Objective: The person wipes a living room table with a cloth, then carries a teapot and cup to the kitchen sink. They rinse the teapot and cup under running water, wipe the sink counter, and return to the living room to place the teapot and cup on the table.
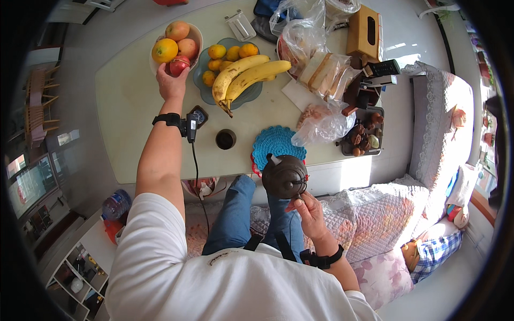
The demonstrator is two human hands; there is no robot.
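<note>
At the back left, my left hand (172, 80) has its fingers around a red fruit (179, 65) at the front of a white bowl (200, 35). An orange (164, 49) and apples (177, 31) lie in the same bowl. My right hand (309, 212) grips the handle of a dark teapot (284, 177), which is held over my knee and the table's front edge. The teapot partly covers a blue crocheted mat (277, 140). A dark cup (225, 139) stands on the table left of the mat. Whether the teapot holds anything cannot be seen.
A blue-green plate (200, 89) holds bananas (241, 80) and small orange citrus fruits (217, 51). Right of it are plastic bags (321, 124), wrapped bread (325, 74), a tissue box (361, 34) and a tray (373, 151) of walnuts. A small square coaster (202, 116) lies near my left wrist.
</note>
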